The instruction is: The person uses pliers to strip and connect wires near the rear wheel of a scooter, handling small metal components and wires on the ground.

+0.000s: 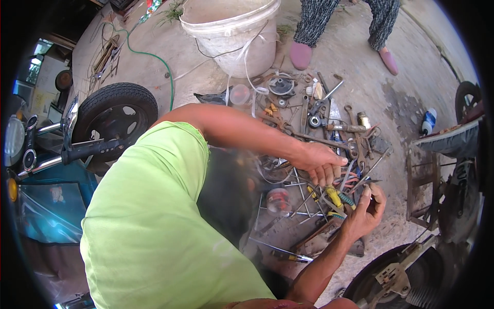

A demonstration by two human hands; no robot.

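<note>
My left hand (323, 162) reaches across over a spread of tools, its fingers bent downward and its thumb apart. Just below its fingertips lies a yellow-handled tool (334, 197), and I see nothing held in this hand. Close by on the right, my right hand (364, 210) has thumb and forefinger pinched together. A thin dark pointed piece (371, 181) shows at those fingertips; whether it is gripped or lies behind them is unclear. Beneath both hands are red-handled pliers (351, 177), partly covered. Several spanners, among them a long rusty one (361, 141), lie just beyond.
A large white bucket (234, 41) stands at the far side, near a person's pink shoes (300, 55). Clear round tubs (278, 201) sit among the tools. A motorbike wheel (116, 116) is at the left, another wheel (396, 275) at lower right. A bottle (428, 121) stands right.
</note>
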